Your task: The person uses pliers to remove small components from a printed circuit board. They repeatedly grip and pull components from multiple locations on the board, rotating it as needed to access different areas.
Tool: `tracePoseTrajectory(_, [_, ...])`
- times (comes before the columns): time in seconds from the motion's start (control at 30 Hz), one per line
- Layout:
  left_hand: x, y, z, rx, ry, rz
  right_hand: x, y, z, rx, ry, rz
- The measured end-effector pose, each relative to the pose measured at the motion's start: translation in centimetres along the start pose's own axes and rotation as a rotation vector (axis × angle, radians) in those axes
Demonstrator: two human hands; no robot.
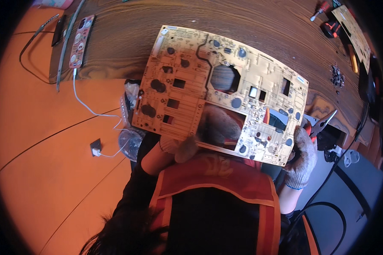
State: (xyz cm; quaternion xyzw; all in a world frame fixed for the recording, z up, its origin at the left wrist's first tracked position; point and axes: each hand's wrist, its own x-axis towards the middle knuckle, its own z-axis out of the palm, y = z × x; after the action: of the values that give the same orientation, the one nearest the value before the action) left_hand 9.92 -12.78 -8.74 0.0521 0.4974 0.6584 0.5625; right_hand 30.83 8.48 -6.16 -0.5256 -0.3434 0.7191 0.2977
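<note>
A large yellowish circuit board (191, 85) with several cutouts and dark round patches is held up, tilted, over the table's near edge. My left hand (187, 149), in a dirty light glove, grips its lower edge, thumb in front. Other gloved fingers show through the big rectangular cutout, behind the board. My right hand (304, 159), gloved too, is closed at the lower right corner. From it stick out the pliers (325, 122), with red handles and jaws pointing up and right. The board partly hides the right hand's fingers.
On the wooden table (123, 51) lies a phone in a patterned case (81, 41) with a white cable to a charger (96, 151). At right are a second board (353, 34), a red-handled screwdriver (320, 10), small black bits (337, 77) and a black cable (323, 189). A clear plastic container (130, 144) stands left.
</note>
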Motion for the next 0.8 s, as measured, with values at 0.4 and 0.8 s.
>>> tracePoseTrajectory(0.4, [2.2, 2.4, 3.6, -0.349, 0.021, -0.022, -1.2, -1.1, 0.5, -0.176, -0.020, -0.266])
tracePoseTrajectory(0.8, [4.3, 1.7, 1.0, -0.271, -0.217, -0.221, 2.3, -0.9, -1.1, -0.132, 0.091, -0.215])
